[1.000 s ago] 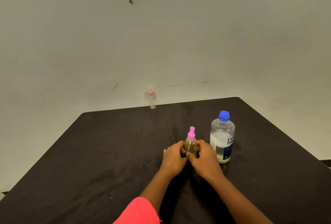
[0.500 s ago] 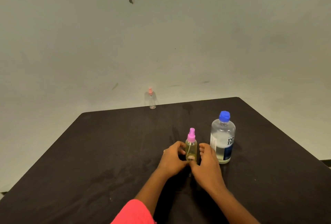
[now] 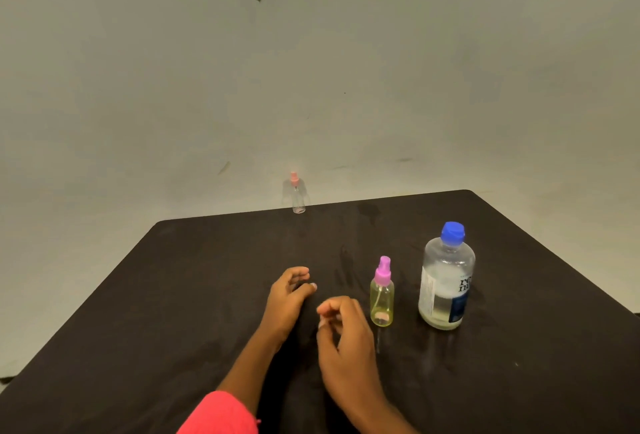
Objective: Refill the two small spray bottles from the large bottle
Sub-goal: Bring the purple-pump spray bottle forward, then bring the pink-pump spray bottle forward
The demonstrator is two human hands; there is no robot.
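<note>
A small yellow-green spray bottle with a pink spray top stands upright on the black table. To its right stands the large clear bottle with a blue cap, liquid in its lower part. A second small clear spray bottle with a pink top stands at the table's far edge. My left hand rests left of the yellow bottle, fingers loosely curled, holding nothing. My right hand hovers just left of that bottle, fingers apart, not touching it.
A plain pale wall rises behind the table. The table's far edge runs just behind the clear spray bottle, and its right edge passes behind the large bottle. A pink sleeve shows at the bottom.
Both hands have let go of the yellow spray bottle and drawn back to the left and toward me. The bottle stays upright where it stood.
</note>
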